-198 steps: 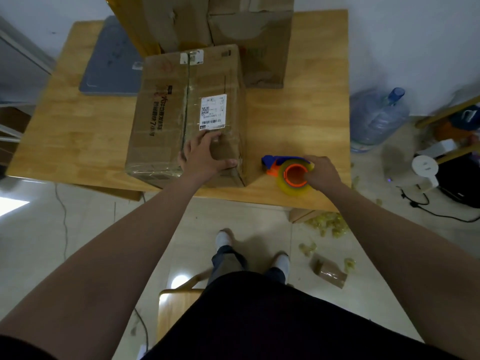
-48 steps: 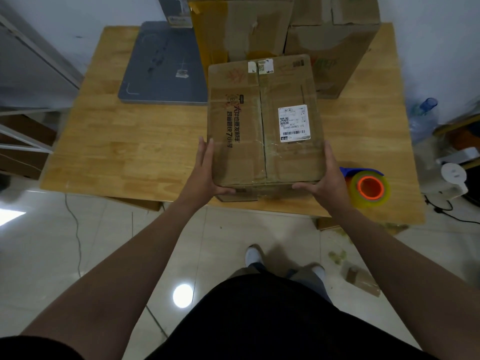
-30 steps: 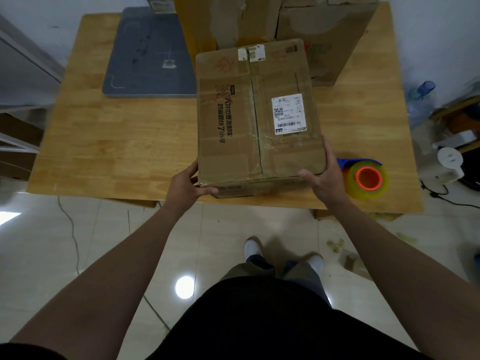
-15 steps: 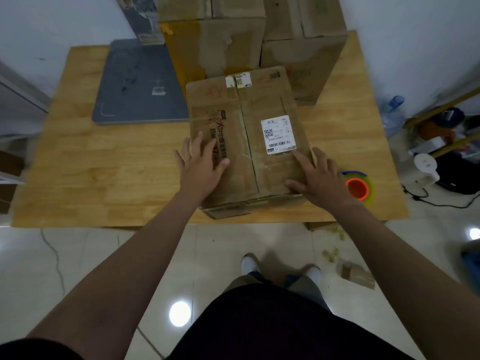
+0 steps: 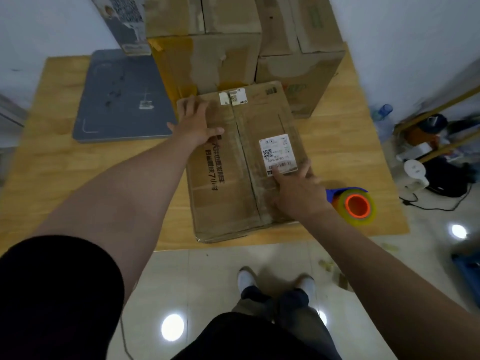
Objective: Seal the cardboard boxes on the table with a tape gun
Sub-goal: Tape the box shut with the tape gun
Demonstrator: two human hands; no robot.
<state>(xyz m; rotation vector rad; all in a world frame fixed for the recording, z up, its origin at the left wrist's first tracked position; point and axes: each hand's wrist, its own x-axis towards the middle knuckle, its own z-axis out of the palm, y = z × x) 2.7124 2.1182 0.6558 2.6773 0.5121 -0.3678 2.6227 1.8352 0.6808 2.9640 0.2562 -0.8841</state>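
Note:
A brown cardboard box (image 5: 233, 183) with a white shipping label lies flat on the wooden table (image 5: 65, 172), its near end at the table's front edge. My left hand (image 5: 193, 122) rests flat and open on the box's far left corner. Spread open on the near right part of the lid, just below the label, is my right hand (image 5: 298, 194). The tape gun (image 5: 354, 205), blue with an orange core and a yellowish tape roll, sits on the table right of the box, untouched by either hand.
Two larger cardboard boxes (image 5: 207, 55) (image 5: 301, 58) stand at the back of the table, behind the flat box. A grey slab-like device (image 5: 119, 97) lies at the back left. A water bottle, cables and clutter lie on the floor to the right.
My left hand has slid from the middle of the lid to its far left corner. My right hand has moved slightly up along the right side. The box stays flat on the table.

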